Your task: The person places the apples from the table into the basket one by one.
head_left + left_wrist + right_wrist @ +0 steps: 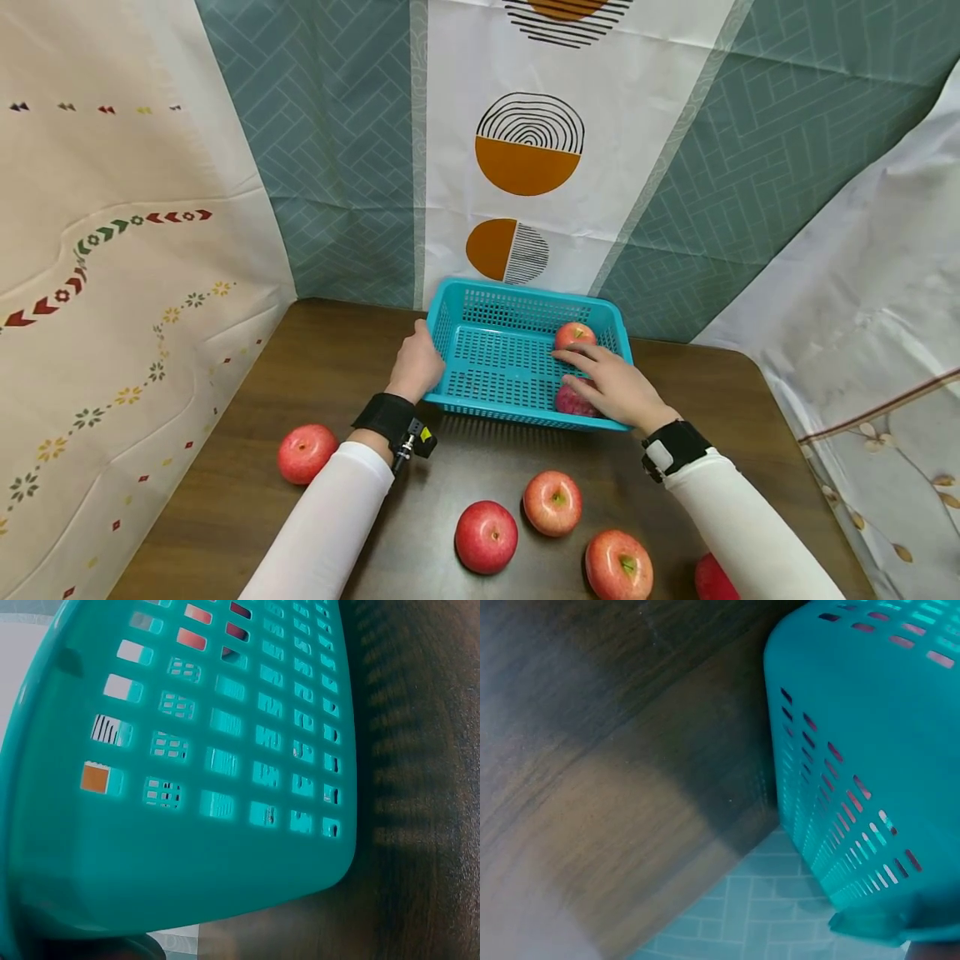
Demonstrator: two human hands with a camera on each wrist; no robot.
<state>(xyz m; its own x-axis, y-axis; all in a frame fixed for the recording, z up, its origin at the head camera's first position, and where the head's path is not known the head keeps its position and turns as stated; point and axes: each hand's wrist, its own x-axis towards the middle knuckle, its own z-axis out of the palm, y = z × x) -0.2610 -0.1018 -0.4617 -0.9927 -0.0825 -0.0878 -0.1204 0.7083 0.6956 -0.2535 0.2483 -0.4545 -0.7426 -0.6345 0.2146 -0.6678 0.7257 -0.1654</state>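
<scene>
On the wooden surface (712, 400), a turquoise slotted basket (506, 367) has its left rim clamped in the left hand (417, 364). The right hand (621, 388), fingers apart, is over a pale-red apple (574, 334) and a darker apple (573, 402) inside, at the right end; contact is unclear. Bracing the basket and settling each apple softly should prevent bruising.

Soft glare on the tabletop (420, 521)

Basket (517, 295) on table (337, 350), before curtain (337, 167). Two apples (576, 335) inside, at right. Other apples (552, 503) nearer, one leftmost.
</scene>
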